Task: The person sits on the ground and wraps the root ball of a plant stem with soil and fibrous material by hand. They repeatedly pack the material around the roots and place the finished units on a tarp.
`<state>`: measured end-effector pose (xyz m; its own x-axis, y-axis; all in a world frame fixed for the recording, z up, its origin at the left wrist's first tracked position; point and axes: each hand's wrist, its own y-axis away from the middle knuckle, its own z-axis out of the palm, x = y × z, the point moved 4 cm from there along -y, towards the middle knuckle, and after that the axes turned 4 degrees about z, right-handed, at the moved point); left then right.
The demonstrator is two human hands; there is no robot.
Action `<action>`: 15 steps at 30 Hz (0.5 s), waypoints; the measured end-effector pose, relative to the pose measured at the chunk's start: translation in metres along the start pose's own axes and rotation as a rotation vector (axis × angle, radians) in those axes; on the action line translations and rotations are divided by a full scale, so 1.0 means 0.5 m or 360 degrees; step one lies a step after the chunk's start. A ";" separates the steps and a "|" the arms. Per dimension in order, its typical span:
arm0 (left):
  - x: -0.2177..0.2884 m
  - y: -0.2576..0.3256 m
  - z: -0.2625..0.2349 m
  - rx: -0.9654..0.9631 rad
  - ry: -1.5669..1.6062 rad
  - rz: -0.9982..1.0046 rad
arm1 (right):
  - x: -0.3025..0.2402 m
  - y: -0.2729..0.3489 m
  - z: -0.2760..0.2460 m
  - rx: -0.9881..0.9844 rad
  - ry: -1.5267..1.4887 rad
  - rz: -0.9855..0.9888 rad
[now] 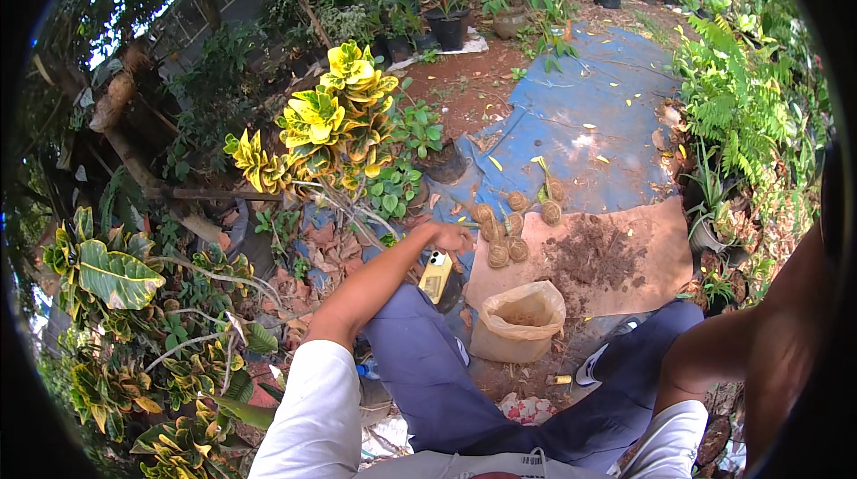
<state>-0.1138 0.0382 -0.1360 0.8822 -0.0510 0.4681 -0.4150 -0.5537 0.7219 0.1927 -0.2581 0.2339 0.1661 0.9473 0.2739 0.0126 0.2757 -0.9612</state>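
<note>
My left hand (449,238) hangs beside my left knee with its fingers loosely bent and apart, and nothing shows in it. Just below it lies a phone (436,276) in a yellow case. To its right sit several brown balls wrapped in string (497,254), grouped at the left edge of a brown sheet (665,251); one has a yellowish leaf on top. Loose dark soil (594,256) is heaped on the sheet. Between my legs stands an open pale bag (513,341) with brown material inside. My right arm rises along the right edge, its hand out of view.
A blue tarp (580,131) with fallen leaves stretches away in front. On the left stands a yellow-green variegated shrub (330,117). Potted plants (446,28) line the back, and ferns (736,95) edge the right side. A small yellow item (560,380) lies near my right shoe.
</note>
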 end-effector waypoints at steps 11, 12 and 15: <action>-0.005 -0.032 0.018 -0.0071 -0.0023 -0.0111 | -0.007 0.047 -0.017 0.0138 -0.0159 -0.0044; -0.006 -0.042 0.021 -0.0098 -0.0063 -0.0073 | -0.005 0.050 -0.022 0.0150 -0.0172 -0.0045; -0.022 -0.068 0.028 -0.0148 -0.0150 -0.0067 | -0.001 0.059 -0.033 0.0179 -0.0188 -0.0038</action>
<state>-0.1064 0.0461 -0.1730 0.9145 -0.1095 0.3894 -0.3919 -0.4781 0.7860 0.2094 -0.2533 0.2050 0.0497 0.9511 0.3049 -0.0965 0.3084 -0.9463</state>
